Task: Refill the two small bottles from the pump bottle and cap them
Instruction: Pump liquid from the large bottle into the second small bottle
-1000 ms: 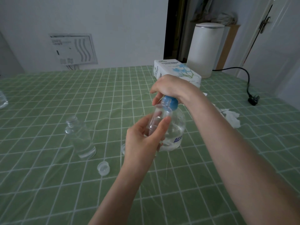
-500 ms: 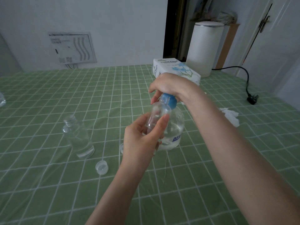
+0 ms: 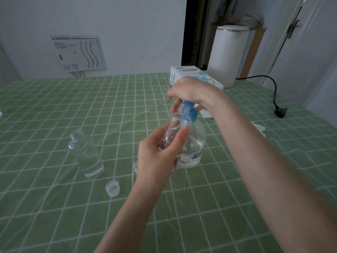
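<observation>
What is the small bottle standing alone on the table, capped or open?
Open. The standing bottle has a bare threaded neck, and a loose cap lies on the tablecloth near it.

Open bottle (image 3: 85, 154) left of pump bottle (image 3: 193, 145), cap (image 3: 112, 188) in front

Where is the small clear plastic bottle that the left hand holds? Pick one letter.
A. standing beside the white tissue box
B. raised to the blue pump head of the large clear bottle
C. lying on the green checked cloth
B: the left hand holds the small clear plastic bottle with its mouth up at the blue pump head, which the right hand covers.
</observation>
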